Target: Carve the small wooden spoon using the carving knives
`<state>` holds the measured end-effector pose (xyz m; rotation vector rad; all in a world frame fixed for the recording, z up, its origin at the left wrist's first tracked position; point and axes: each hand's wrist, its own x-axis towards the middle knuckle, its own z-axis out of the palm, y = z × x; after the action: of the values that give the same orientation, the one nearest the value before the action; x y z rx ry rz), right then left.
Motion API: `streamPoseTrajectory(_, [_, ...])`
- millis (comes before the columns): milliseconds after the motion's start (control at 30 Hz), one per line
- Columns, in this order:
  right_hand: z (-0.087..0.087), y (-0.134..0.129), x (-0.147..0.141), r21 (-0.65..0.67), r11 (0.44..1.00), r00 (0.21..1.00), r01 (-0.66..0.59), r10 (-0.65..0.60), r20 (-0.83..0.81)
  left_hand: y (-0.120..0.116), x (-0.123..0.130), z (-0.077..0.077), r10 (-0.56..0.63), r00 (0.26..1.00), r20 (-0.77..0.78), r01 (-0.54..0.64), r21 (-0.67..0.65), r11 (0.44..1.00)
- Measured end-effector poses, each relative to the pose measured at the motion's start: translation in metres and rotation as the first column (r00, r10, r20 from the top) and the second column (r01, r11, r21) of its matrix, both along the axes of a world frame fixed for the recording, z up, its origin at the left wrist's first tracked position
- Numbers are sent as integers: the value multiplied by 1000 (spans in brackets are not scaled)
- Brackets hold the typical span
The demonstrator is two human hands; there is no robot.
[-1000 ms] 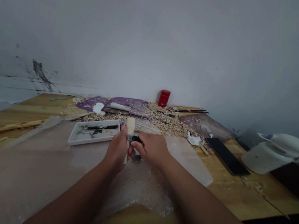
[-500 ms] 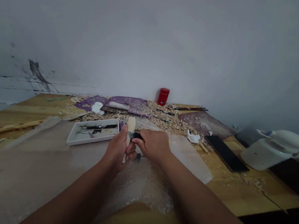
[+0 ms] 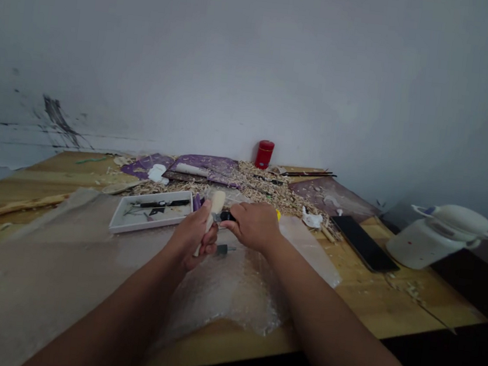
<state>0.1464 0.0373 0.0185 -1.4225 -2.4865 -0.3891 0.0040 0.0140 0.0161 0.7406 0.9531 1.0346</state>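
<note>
Left hand clenching pale wooden blank, blank tilting upright in fist; right hand gripping black-handled knife, metal blade meeting blank near its top end — work sitting mid-cut, next stroke calling for blade kept clear of left thumb. Small dark-handled tool lying just below right hand on bubble wrap. White tray sitting left of left hand — wood shavings heaping beyond both hands.

wood piece partly behind left hand, tray tools too small to tell
</note>
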Motion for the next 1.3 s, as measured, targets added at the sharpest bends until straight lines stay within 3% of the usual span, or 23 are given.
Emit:
streamPoseTrajectory(233, [-7, -2, -12, -83, 996, 991, -34, 23, -129, 2, -5, 0, -36, 992, 125, 41, -36, 999])
streamPoseTrajectory(500, [-6, 1, -1, -163, 962, 955, -220, 179, -235, 4, -7, -5, -61, 993, 104, 63, -17, 998])
streamPoseTrajectory(700, [-9, 4, 1, -177, 926, 889, -333, 246, -386, 7, -10, -5, 50, 996, 76, -52, 14, 999])
streamPoseTrajectory(867, [-11, 11, 7, -31, 958, 771, -284, 209, -601, 6, -11, -6, -209, 978, 23, 209, 1, 978])
streamPoseTrajectory(967, [-9, 13, 9, -17, 952, 789, -306, 244, -565, 5, -12, -7, -304, 953, 19, 303, 29, 952])
streamPoseTrajectory(1100, [-8, 12, 10, -42, 979, 847, -197, 148, -511, 7, -15, -9, -312, 947, 80, 303, 107, 947])
streamPoseTrajectory(1167, [-9, 12, 8, -30, 996, 866, -81, 55, -497, 8, -14, -10, -223, 972, 78, 206, 180, 962])
streamPoseTrajectory(1300, [-10, 8, 0, -7, 990, 852, 140, -124, -508, 8, -5, -11, 0, 997, -79, 24, 302, 953])
